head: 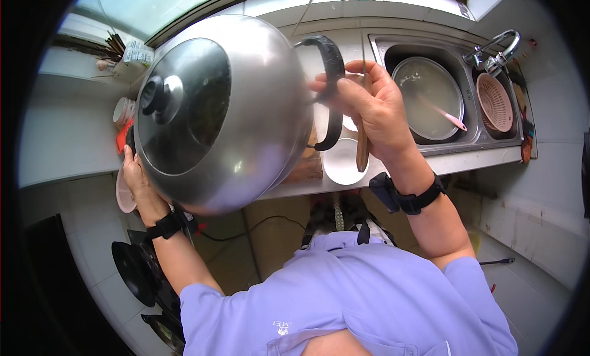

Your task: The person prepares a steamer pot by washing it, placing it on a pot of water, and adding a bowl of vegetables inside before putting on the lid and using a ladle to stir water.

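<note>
A large stainless-steel pot with a domed lid [258,79] is raised above the counter, its lid tilted to face me. The lid has a glass window [203,130] and a black knob [154,95]. My left hand [134,171] grips the pot's far-left side, at a black side handle [130,139] mostly hidden behind it. My right hand [375,102] holds a wooden-handled tool [363,148], apparently a knife seen edge-on, its thin blade pointing away. That hand's fingers also reach through the pot's right black handle [333,63].
A white bowl [345,162] and a wooden board [306,164] sit below the pot. Right stands a double sink [424,44], with a water-filled basin [426,97], pink-handled utensil [449,118], pink colander [494,102] and faucet [498,56]. A dark pan [131,270] is lower left.
</note>
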{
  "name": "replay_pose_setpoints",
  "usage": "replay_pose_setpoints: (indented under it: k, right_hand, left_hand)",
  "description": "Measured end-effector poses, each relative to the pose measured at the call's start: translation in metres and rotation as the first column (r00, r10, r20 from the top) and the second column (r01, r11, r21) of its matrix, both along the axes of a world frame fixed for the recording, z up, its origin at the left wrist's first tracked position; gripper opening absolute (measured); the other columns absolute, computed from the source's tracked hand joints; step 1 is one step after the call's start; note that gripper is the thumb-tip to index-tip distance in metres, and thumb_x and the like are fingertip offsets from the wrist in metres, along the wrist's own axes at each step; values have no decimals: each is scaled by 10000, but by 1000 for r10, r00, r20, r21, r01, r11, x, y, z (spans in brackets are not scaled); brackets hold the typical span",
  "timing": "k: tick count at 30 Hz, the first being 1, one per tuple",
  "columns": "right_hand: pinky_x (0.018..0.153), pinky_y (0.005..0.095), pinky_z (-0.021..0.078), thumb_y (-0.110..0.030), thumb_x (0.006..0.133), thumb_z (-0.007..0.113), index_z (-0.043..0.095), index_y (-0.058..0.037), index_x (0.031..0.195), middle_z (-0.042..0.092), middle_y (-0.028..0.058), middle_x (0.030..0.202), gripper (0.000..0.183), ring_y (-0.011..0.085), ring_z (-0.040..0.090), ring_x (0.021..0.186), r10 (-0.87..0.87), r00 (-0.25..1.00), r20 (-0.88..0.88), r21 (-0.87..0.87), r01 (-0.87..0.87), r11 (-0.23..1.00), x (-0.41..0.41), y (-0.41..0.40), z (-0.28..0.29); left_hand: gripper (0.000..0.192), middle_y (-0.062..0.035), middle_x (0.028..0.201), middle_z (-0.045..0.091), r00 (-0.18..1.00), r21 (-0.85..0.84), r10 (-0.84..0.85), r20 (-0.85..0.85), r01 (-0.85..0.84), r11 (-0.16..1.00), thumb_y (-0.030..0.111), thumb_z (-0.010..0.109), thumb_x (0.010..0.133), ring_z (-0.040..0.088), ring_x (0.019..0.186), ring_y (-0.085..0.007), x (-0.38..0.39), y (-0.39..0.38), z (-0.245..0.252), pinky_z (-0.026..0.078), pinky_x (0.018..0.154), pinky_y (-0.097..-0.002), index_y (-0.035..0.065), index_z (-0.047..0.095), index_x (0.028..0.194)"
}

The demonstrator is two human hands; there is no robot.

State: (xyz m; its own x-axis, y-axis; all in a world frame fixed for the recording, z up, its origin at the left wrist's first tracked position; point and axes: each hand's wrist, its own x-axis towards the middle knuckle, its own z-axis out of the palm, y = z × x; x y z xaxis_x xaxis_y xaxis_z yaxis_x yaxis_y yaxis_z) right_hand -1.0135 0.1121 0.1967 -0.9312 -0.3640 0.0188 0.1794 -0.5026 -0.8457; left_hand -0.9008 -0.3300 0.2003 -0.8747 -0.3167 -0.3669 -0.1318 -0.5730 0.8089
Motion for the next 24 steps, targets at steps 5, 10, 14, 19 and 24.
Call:
replay_pose_setpoints:
  k: [5, 10, 14, 19, 24]
  right_hand:
    - [859, 355, 543, -58, 911, 505, 382, 49, 1091, 595, 198, 1031, 243, 249, 634, 972, -30, 999, 24, 83, 28, 996, 0, -4, 6]
    - [827, 342, 553, -78, 904, 537, 406, 64, 1075, 597, 199, 1018, 258, 257, 639, 955, -35, 999, 25, 16, 34, 999, 0, 2, -1]
    - [805, 340, 544, -121, 900, 570, 436, 62, 1081, 603, 210, 1047, 291, 261, 640, 950, -141, 989, 42, 171, 132, 976, 11, 45, -8]
    - [724, 280, 553, -74, 893, 540, 432, -30, 1051, 606, 196, 1056, 196, 206, 654, 859, -218, 962, 165, 272, 168, 948, 67, 136, -53]
    - [387, 153, 342, -36, 886, 545, 473, -57, 1055, 611, 134, 816, 185, 50, 416, 403, -274, 909, 315, 169, 230, 958, 108, 165, -91]
  left_hand:
    - [629, -189, 1354, 442, 996, -45, 50, 70, -47, 998, 475, 246, 979, 481, 1182, -341, -2, 7, 7, 377, 1029, -433, -6, 358, 1368]
    - [620, -187, 1308, 493, 998, 28, -60, 17, 60, 998, 482, 267, 973, 505, 1159, -341, 2, -8, -8, 381, 1024, -442, 4, 407, 1342]
    - [523, -200, 1170, 579, 988, 65, 134, 79, -139, 988, 419, 399, 966, 576, 1060, -315, 14, -1, -8, 466, 943, -418, -38, 525, 1186]
    - [210, 16, 626, 443, 750, -733, 528, -399, -607, 308, 198, 463, 967, 384, 547, -72, 96, 104, -17, 293, 485, -217, 61, 513, 816]
    - [201, 16, 662, 558, 885, -747, -161, 438, 458, 482, 210, 582, 901, 487, 585, -50, 137, 257, -90, 391, 518, -208, 33, 656, 842]
